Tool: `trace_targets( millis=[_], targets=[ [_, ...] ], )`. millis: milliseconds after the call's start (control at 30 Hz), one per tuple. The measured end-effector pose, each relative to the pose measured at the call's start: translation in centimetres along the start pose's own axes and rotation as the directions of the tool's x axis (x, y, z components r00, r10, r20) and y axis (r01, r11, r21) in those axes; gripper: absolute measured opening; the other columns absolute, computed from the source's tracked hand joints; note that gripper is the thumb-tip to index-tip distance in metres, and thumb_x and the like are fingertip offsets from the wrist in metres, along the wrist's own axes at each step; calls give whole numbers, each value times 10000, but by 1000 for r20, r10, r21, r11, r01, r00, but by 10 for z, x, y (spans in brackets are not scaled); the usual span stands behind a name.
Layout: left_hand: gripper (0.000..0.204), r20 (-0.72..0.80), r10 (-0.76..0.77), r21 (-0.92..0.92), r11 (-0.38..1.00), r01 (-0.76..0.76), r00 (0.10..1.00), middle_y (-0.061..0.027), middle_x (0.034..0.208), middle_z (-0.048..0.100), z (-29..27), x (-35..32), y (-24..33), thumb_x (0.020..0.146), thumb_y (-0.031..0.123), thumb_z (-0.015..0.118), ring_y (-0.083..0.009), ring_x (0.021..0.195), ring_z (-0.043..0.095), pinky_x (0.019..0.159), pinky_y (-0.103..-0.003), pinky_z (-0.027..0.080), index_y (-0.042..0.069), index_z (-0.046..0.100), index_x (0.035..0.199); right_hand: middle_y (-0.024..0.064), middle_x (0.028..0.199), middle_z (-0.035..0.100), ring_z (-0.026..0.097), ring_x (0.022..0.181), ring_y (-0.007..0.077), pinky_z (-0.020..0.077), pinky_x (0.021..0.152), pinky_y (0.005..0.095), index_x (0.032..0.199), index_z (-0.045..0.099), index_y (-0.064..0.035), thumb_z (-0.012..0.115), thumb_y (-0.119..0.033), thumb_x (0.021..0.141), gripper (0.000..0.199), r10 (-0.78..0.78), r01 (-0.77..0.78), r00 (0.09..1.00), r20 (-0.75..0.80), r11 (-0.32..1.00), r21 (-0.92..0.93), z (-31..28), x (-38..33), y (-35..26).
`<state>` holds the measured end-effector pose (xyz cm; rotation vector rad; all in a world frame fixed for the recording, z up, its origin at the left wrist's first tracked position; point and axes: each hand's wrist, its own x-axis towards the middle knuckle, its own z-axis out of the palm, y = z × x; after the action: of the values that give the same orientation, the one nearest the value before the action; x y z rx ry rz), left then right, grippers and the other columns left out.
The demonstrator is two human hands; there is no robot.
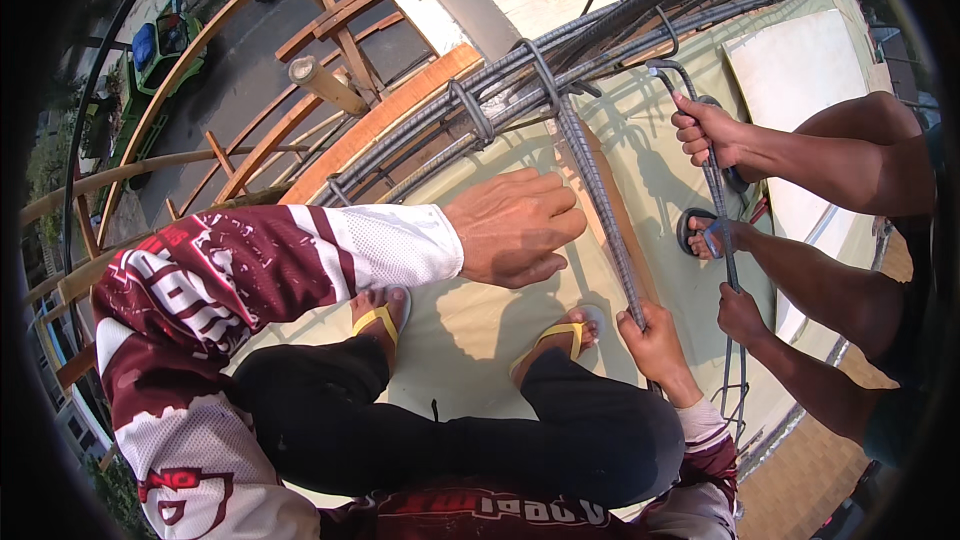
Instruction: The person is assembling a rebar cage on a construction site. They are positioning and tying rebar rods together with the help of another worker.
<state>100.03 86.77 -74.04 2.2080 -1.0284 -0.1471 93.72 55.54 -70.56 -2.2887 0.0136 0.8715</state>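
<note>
Rebar bundle (pixel 512 78) sweeps from ten to two o'clock. One ribbed bar (pixel 601 205) slants from one to four o'clock; bent rods (pixel 728 245) stand at three. Stirrups (pixel 483 122) loop the bundle at twelve, likely keeping its bars grouped. Near centre the worker's left hand (pixel 520 228) curls, whether around anything I can't tell; the right hand (pixel 658 342) grips the ribbed bar, probably steadying it. A co-worker's upper hand (pixel 708 130) and lower hand (pixel 741 314) clasp the rods, spaced perhaps for control.

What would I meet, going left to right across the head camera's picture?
Green vehicle, bamboo post, the wearer's left hand, their right hand around a ribbed steel bar, the co-worker's lower hand.
</note>
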Motion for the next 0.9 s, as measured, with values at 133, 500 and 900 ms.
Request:
trace_targets(
  millis=[133,500,900],
  targets=[
    [569,-293,94,523,849,78,951,-181,1206,563,-52,27,-87,863,375,730,-337,1155,545,1126,-447,385,3,526,1242,102,589,481,456,560,163,389,543,374,797,573,29,599,-229,899,279,67,-67,998,-9,994,-85,5,0,5],
    [510,-122,-20,479,874,76,992,-143,1017,572,-71,32,-102,875,464,717,-298,960,582,820,-403,527,-8,632,1049,107,597,521,483,557,184,401,550,378,793,596,34,607,-247,889,297,66,-71,997,-43,992,-107,9,-2,-4],
    [596,20,333,228,916,-329,943,-189,1257,580,-17,19,-18,793,336,787,-370,1329,458,1159,-496,343,3,568,1236,145,609,613,594,565,254,470,595,395,795,632,31,605,-288,868,329,86,-89,996,-37,994,-61,21,-3,-4]
  ],
)
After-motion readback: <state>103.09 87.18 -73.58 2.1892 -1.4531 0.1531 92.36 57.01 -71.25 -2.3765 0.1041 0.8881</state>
